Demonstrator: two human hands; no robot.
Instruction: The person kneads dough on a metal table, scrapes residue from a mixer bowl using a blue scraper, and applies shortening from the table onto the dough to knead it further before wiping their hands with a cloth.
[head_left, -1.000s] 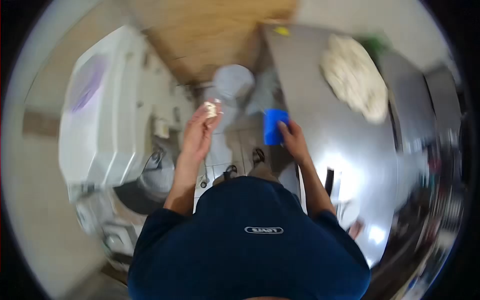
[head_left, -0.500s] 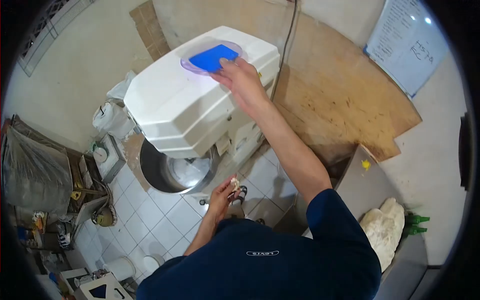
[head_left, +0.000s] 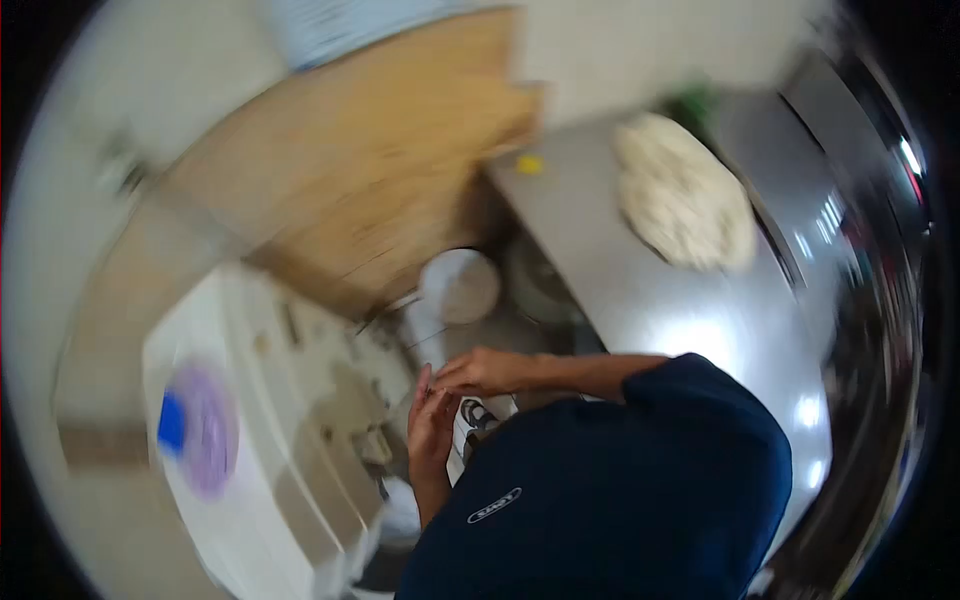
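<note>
The fingers of the right hand (head_left: 488, 371) are brought against those of the left hand (head_left: 432, 428); whether anything is pinched in either grip cannot be told. The blue scraper (head_left: 171, 425), held by the right half a second ago, has been left at the purple dish (head_left: 206, 440) atop the white machine (head_left: 262, 400). Dough (head_left: 685, 200) is spread near the tabletop's (head_left: 575, 215) far edge. Beyond its left edge, a white container (head_left: 460, 287) is seen (contents unclear). "Levi's" is borne, blurred, on the shirt (head_left: 620, 500).

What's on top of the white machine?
The white machine bears a round purple dish, with a blue scraper at its edge. What lies under the scraper is hidden.
</note>
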